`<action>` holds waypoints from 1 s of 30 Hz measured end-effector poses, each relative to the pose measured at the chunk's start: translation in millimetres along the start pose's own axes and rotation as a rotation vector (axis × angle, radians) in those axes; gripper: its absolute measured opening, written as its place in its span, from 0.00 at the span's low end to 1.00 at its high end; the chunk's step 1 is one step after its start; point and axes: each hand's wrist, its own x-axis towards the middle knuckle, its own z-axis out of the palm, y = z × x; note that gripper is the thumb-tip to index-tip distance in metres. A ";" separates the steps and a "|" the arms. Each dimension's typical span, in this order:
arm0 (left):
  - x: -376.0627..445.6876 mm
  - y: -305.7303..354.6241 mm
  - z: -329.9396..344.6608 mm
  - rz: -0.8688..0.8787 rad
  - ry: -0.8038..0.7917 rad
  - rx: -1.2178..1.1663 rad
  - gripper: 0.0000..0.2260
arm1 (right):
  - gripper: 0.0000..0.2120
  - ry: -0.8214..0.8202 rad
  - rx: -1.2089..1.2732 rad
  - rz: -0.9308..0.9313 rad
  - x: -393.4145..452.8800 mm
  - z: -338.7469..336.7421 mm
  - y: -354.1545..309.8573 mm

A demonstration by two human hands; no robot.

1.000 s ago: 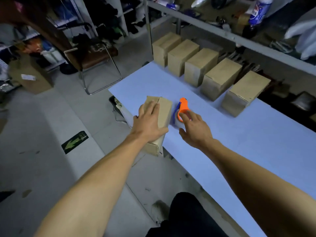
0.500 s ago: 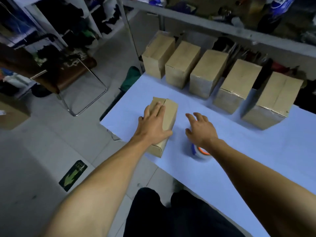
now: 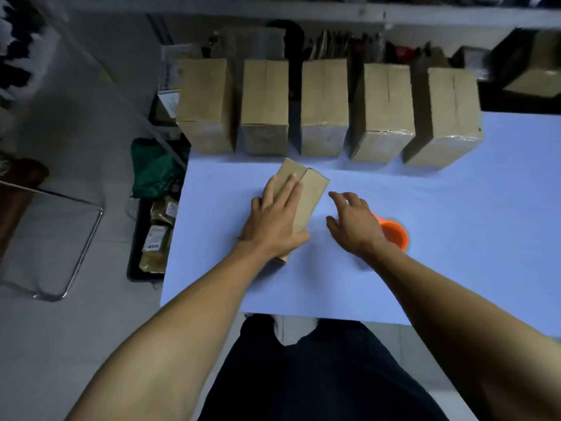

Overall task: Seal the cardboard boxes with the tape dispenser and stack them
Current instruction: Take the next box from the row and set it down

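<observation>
A small cardboard box (image 3: 309, 192) lies on the pale blue table (image 3: 455, 238), its top flaps meeting in a seam. My left hand (image 3: 277, 218) lies flat on the box with fingers straight, pressing the flaps down. My right hand (image 3: 353, 224) hovers just right of the box, fingers spread and holding nothing. The orange tape dispenser (image 3: 394, 235) sits on the table right behind that hand's wrist, partly hidden by it. Several closed cardboard boxes (image 3: 324, 107) stand in a row along the table's far edge.
A metal-framed chair (image 3: 60, 238) stands on the floor at left. A green bag (image 3: 154, 168) and a black tray of packets (image 3: 151, 238) lie beside the table's left edge. Shelving with clutter (image 3: 349, 44) runs behind the boxes.
My right hand has let go of the tape dispenser, which now lies nearer the right. The view swung to face the table squarely. My left hand stays on the box.
</observation>
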 end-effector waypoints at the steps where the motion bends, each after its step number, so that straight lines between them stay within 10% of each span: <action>1: 2.3 -4.2 2.5 0.038 0.001 0.012 0.45 | 0.28 0.034 0.031 0.008 -4.2 5.1 -4.1; 14: 32.2 -35.8 -6.7 0.654 -0.150 0.357 0.44 | 0.23 0.253 0.562 0.224 14.7 2.1 -30.1; 18: 28.7 -40.1 -2.2 0.705 0.127 0.367 0.38 | 0.23 0.237 0.591 0.200 22.7 1.8 -25.6; 25: 14.4 -67.3 14.0 0.401 0.285 0.090 0.30 | 0.25 0.268 0.599 0.302 22.9 10.3 -24.6; 30: 38.0 -58.8 5.8 -0.153 0.205 -0.318 0.29 | 0.25 0.316 0.614 0.339 16.5 14.4 -34.2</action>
